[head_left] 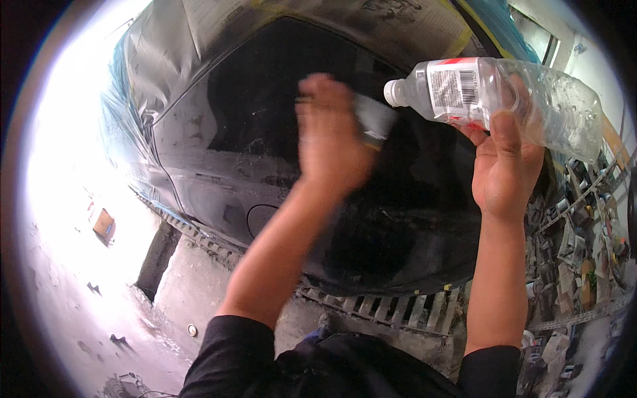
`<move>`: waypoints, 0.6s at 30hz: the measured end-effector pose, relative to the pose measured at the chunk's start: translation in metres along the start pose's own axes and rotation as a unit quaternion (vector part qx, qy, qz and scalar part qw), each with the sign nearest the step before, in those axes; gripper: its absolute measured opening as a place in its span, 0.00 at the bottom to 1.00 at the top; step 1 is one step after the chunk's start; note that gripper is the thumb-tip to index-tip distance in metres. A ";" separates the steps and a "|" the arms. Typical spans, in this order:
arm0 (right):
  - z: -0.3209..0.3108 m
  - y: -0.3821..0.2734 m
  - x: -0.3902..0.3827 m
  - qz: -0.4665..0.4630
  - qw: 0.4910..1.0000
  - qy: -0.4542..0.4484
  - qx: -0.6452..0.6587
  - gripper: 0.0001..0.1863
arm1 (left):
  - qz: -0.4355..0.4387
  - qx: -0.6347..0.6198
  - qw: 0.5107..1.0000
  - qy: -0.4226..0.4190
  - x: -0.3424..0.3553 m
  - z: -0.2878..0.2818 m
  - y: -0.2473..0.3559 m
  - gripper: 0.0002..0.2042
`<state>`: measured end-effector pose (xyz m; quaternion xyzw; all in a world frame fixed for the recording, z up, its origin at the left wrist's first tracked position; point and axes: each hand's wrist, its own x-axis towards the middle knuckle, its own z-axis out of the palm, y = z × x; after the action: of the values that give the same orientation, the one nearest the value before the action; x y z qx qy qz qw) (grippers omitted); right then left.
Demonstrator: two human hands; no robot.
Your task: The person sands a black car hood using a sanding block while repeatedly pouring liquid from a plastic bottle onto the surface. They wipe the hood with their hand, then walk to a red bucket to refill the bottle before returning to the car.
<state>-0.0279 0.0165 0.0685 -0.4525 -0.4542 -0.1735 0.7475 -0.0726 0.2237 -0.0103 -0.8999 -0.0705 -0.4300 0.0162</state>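
My left hand, blurred by motion, is on a flat grey pad against the black vehicle panel; its fingers bend over the pad. The panel has darker wet-looking patches, pale marks and a round outline low on its left. My right hand grips a clear plastic bottle with a white cap and a white label, held sideways above the panel's right side, cap pointing left.
Grey masking sheets and blue plastic border the panel. Slatted grating runs below it over a concrete floor. Cluttered scraps and racking are at right. A small cardboard box lies left, in bright glare.
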 end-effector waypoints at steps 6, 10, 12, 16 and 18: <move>0.006 -0.005 0.000 0.002 1.000 0.016 -0.019 0.37 | 0.074 -0.049 0.995 -0.049 -0.011 0.003 0.034 0.47; -0.012 -0.008 -0.004 -0.002 0.998 0.048 -0.040 0.37 | -0.033 -0.015 0.999 0.024 -0.005 0.000 -0.023 0.41; -0.014 -0.006 -0.007 0.012 0.998 0.048 -0.031 0.37 | -0.041 -0.016 0.998 0.055 0.000 0.002 -0.016 0.40; -0.006 -0.002 -0.008 0.021 0.999 0.021 0.012 0.37 | 0.057 -0.076 0.994 -0.045 0.002 -0.002 0.060 0.40; -0.002 0.002 -0.010 0.025 0.999 0.010 0.024 0.37 | 0.101 -0.107 0.986 -0.083 -0.015 -0.010 0.063 0.42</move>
<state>-0.0311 0.0142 0.0587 -0.4442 -0.4396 -0.1485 0.7664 -0.0806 0.1589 -0.0134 -0.9317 0.0663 -0.3545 -0.0431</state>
